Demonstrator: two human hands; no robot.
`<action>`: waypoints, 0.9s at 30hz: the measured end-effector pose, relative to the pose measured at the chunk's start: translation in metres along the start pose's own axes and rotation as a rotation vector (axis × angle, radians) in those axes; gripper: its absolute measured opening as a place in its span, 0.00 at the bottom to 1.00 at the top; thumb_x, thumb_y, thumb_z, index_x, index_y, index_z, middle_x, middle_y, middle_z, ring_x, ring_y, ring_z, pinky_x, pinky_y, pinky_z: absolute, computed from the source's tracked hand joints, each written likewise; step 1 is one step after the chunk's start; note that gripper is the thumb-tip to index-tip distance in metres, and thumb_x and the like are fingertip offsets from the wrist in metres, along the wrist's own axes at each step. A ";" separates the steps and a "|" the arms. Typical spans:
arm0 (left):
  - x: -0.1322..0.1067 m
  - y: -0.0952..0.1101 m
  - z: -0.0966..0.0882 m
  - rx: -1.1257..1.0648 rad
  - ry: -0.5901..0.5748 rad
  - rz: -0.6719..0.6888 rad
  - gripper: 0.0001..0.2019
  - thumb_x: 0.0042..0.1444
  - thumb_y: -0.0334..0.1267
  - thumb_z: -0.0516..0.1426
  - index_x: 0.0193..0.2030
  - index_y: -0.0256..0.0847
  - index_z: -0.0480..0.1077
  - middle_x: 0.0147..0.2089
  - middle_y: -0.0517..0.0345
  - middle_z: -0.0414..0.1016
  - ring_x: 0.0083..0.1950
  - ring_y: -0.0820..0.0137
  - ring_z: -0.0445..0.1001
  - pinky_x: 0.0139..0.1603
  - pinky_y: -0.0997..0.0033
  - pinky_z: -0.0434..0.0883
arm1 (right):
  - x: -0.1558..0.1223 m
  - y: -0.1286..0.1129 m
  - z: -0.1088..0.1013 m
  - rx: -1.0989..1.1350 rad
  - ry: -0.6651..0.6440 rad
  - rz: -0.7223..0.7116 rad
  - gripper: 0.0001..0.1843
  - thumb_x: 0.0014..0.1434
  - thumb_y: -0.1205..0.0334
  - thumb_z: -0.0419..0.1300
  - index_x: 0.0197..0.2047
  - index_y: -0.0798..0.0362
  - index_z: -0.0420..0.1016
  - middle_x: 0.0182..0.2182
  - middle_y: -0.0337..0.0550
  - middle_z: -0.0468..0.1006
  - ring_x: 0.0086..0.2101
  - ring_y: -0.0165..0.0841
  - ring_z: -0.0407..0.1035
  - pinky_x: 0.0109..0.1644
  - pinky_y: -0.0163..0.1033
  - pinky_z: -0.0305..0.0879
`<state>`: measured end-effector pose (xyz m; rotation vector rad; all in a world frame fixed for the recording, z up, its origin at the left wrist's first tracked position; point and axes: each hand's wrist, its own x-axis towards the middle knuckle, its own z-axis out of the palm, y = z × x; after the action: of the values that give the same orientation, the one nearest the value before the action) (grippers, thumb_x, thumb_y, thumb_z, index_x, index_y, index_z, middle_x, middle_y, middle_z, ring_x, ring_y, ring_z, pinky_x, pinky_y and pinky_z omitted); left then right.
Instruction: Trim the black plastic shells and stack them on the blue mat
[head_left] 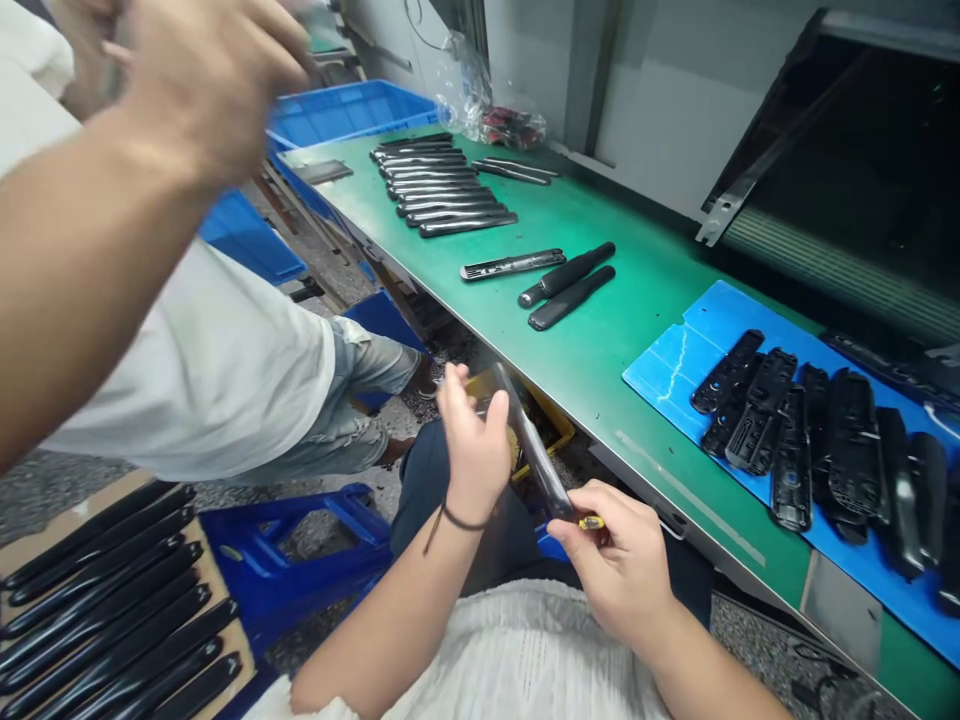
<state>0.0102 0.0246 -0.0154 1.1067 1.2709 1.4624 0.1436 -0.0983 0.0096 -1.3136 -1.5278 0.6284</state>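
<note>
My left hand (472, 445) grips the upper part of a long, glossy black plastic shell (534, 450), which slants down to the right. My right hand (622, 560) holds its lower end, and a small yellow item (591, 522) shows at my fingertips. What the yellow item is, I cannot tell. A dark cord bracelet (459, 520) circles my left wrist. Close by on the green workbench (600, 340) lie several similar black shells (568, 285).
A co-worker's blurred arm and hand (202, 85) cross the upper left, beside a white shirt (202, 370). Ribbed black parts (787, 440) lie on a blue mat (675, 370). Glossy shells fill a cardboard tray (112, 610) at lower left. Blue crates (345, 115) and a yellow crate (551, 425) stand nearby.
</note>
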 end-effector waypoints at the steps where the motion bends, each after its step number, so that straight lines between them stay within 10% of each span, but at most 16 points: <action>1: -0.004 0.000 -0.007 0.115 -0.045 0.201 0.24 0.59 0.51 0.63 0.59 0.42 0.72 0.62 0.43 0.71 0.65 0.55 0.68 0.66 0.56 0.65 | 0.000 -0.002 -0.002 0.022 -0.016 0.013 0.07 0.67 0.58 0.64 0.38 0.51 0.75 0.26 0.35 0.69 0.25 0.28 0.61 0.28 0.35 0.57; 6: -0.013 0.005 -0.024 0.213 -0.619 0.568 0.24 0.70 0.51 0.48 0.27 0.44 0.73 0.27 0.51 0.71 0.34 0.60 0.70 0.56 0.52 0.67 | -0.004 -0.013 -0.011 0.022 -0.124 0.085 0.07 0.68 0.57 0.63 0.47 0.49 0.74 0.31 0.36 0.73 0.28 0.29 0.66 0.31 0.34 0.63; 10: -0.007 0.002 -0.022 0.147 -0.570 0.550 0.28 0.70 0.54 0.45 0.21 0.45 0.66 0.22 0.53 0.65 0.27 0.63 0.62 0.41 0.57 0.64 | -0.005 -0.006 -0.023 -0.223 -0.141 0.011 0.15 0.72 0.65 0.51 0.59 0.47 0.68 0.38 0.40 0.75 0.35 0.31 0.70 0.38 0.36 0.67; 15: -0.001 -0.001 -0.021 0.044 -0.562 0.775 0.22 0.71 0.43 0.45 0.24 0.43 0.63 0.22 0.57 0.64 0.26 0.67 0.62 0.37 0.60 0.63 | 0.003 0.014 -0.038 -0.841 -0.282 -0.146 0.44 0.62 0.82 0.44 0.74 0.34 0.57 0.31 0.37 0.69 0.29 0.33 0.64 0.26 0.37 0.47; 18: -0.001 0.001 -0.020 0.054 -0.595 0.805 0.21 0.71 0.42 0.45 0.25 0.42 0.63 0.23 0.57 0.64 0.26 0.67 0.62 0.38 0.60 0.63 | 0.008 0.008 -0.045 -0.838 -0.281 -0.164 0.40 0.66 0.78 0.45 0.77 0.44 0.52 0.32 0.39 0.71 0.31 0.34 0.65 0.28 0.38 0.50; 22: -0.001 0.006 -0.018 0.058 -0.649 0.820 0.20 0.71 0.42 0.45 0.26 0.42 0.62 0.23 0.57 0.63 0.26 0.67 0.61 0.38 0.59 0.63 | 0.015 -0.013 -0.049 -0.585 -0.355 -0.236 0.21 0.73 0.52 0.55 0.61 0.55 0.69 0.35 0.42 0.73 0.33 0.35 0.64 0.34 0.40 0.56; 27: -0.002 0.013 -0.014 0.093 -0.723 0.876 0.19 0.70 0.42 0.45 0.27 0.43 0.62 0.22 0.58 0.62 0.26 0.67 0.61 0.38 0.59 0.63 | 0.022 -0.023 -0.039 -0.502 -0.387 -0.261 0.28 0.69 0.34 0.53 0.37 0.52 0.72 0.28 0.37 0.67 0.28 0.31 0.55 0.32 0.40 0.44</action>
<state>-0.0037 0.0187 -0.0039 2.1654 0.3251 1.3477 0.1702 -0.0925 0.0515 -1.3689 -2.2385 0.3510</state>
